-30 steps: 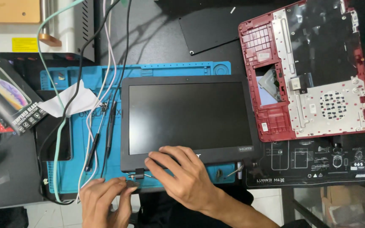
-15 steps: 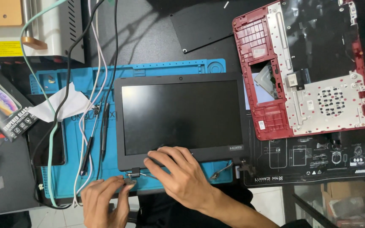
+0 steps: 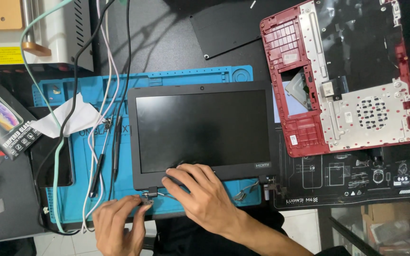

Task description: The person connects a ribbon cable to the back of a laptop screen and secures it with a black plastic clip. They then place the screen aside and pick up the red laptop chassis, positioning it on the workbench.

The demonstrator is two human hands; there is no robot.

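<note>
Screen panel (image 3: 200,132) lies flat on blue mat (image 3: 72,199) | right hand (image 3: 205,196) open, fingertips pressing its lower bezel | left hand (image 3: 117,223) pinching, apparently, the left hinge (image 3: 149,193) | risk: thin cable (image 3: 243,189) snagging if panel slides | fingertips hide the hinge screw.

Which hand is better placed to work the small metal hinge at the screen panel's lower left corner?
Left, probably. The left hand already has its fingertips at the hinge, while the right hand lies flat on the screen panel's bottom bezel, seemingly steadying it.
</note>
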